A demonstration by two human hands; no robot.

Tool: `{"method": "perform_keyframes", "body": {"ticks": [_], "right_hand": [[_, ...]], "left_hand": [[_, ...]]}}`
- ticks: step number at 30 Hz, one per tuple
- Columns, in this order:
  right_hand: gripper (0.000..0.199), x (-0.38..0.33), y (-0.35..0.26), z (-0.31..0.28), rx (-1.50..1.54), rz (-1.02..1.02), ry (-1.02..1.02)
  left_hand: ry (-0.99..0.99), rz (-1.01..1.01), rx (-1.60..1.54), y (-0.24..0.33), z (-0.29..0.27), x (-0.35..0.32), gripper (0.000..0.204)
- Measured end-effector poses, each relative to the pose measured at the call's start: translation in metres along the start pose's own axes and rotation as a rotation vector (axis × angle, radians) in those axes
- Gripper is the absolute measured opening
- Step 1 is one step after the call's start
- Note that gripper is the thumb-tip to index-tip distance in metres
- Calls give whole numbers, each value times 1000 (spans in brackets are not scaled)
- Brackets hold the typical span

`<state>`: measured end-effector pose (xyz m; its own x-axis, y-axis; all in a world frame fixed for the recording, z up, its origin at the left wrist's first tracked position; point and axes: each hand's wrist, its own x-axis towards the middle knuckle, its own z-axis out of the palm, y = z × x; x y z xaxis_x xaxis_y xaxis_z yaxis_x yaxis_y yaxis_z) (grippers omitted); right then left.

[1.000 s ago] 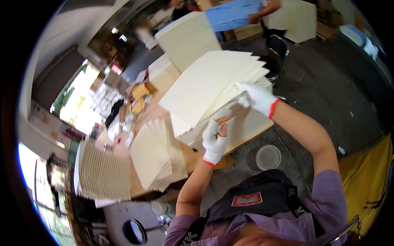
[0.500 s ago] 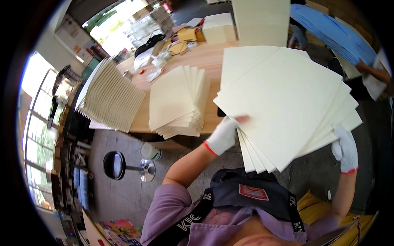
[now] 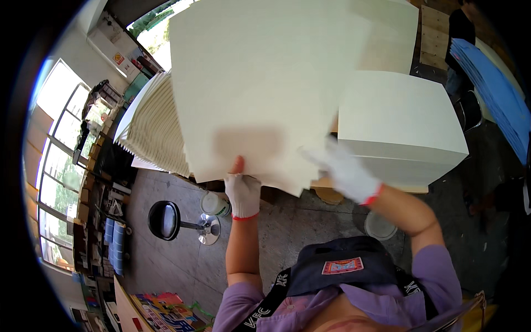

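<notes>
Large cream-white paper sheets (image 3: 254,72) are raised in front of me, spread over much of the table. My left hand (image 3: 243,193), in a white glove with a red cuff, grips their near edge, its bare thumb on the top face and its fingers underneath. By the sheets' lower right corner is my right hand (image 3: 351,171), gloved the same way. Motion blurs its fingers, so whether they touch the paper is unclear. Beyond that hand lies a thick, squared stack of white sheets (image 3: 401,110). The raised sheets hide the middle of the table.
A fanned stack of cream sheets (image 3: 155,122) is at the table's left. On the floor are a black swivel stool (image 3: 164,220), a white bucket (image 3: 214,203) and a round pale lid or tub (image 3: 380,226). At far right, a person (image 3: 460,47) stands near blue sheets (image 3: 492,99).
The sheets have swung from the right to the left, over the smaller middle stack. My right hand has left their right edge and moved inward; the thick stack at right now shows.
</notes>
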<state>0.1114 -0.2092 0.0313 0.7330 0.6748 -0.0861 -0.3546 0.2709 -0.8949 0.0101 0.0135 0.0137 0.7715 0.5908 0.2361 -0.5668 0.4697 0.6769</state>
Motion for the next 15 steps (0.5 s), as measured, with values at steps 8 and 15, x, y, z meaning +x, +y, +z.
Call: {"method": "perform_keyframes", "body": {"ticks": [8, 15], "right_hand": [[58, 150, 119, 19, -147, 256, 8], [67, 162, 157, 19, -25, 320, 116]], "left_hand": [[397, -61, 88, -53, -160, 83, 35], [528, -179, -31, -77, -202, 74, 36]]}}
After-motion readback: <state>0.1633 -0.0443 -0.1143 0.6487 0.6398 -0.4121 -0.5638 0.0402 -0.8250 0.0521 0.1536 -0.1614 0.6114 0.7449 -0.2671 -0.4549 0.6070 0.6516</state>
